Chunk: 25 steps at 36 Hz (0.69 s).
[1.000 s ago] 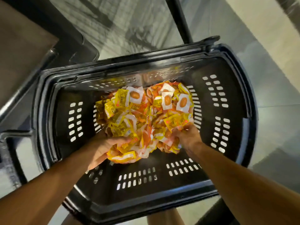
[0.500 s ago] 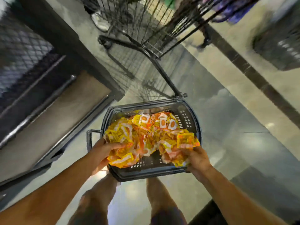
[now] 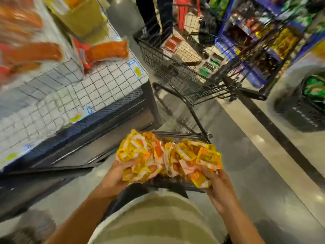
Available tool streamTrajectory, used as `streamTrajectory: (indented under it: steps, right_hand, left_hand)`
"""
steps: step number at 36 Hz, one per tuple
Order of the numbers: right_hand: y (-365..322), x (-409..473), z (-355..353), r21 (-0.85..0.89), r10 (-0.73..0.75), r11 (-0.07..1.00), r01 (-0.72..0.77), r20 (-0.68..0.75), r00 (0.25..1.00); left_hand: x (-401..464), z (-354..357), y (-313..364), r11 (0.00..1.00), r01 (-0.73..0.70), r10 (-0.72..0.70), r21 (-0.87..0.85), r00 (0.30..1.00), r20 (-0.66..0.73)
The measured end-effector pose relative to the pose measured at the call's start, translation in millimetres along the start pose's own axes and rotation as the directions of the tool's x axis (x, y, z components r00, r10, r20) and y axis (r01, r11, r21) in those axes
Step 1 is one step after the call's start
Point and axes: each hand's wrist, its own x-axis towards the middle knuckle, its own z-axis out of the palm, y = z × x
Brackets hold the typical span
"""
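Note:
A big heap of small yellow, orange and white packets (image 3: 167, 155) is lifted in front of my chest, above a black plastic basket (image 3: 184, 135) on the floor. My left hand (image 3: 117, 175) grips the left side of the heap with its fingers curled into the packets. On the right side, my right hand (image 3: 215, 182) holds the heap from below and the side. Most of the basket is hidden under the packets. The view is blurred.
A chiller shelf (image 3: 98, 88) with a wire grid front and orange sausage packs (image 3: 109, 50) stands at the left. A black wire shopping cart (image 3: 184, 74) with goods stands ahead. Another black basket (image 3: 302, 110) sits at the right, on a glossy floor.
Both hands have raised the heap of packets up out of the basket and toward my body. The view has tilted up from the basket to the shelf and cart.

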Motion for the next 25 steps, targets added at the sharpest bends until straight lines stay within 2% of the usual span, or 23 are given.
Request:
streamTrajectory:
  steps: [8,14,25]
  right_hand:
    - [19,-35,38,-0.123,0.012,0.992,-0.006,0.052,0.999]
    - [53,-64,100,-0.202,0.024,0.979,0.004,0.140,0.990]
    - [153,-119,230,-0.321,0.048,0.945,0.057,0.308,0.950]
  left_hand:
    - [-67,-62,-14,0.977,-0.125,0.106,-0.172,0.987,-0.117]
    - [-103,-118,-22,0.909,-0.222,0.185,-0.352,0.973,-0.134]
    - [-166,-290,-40,0.801,-0.390,0.327,-0.455,0.921,-0.214]
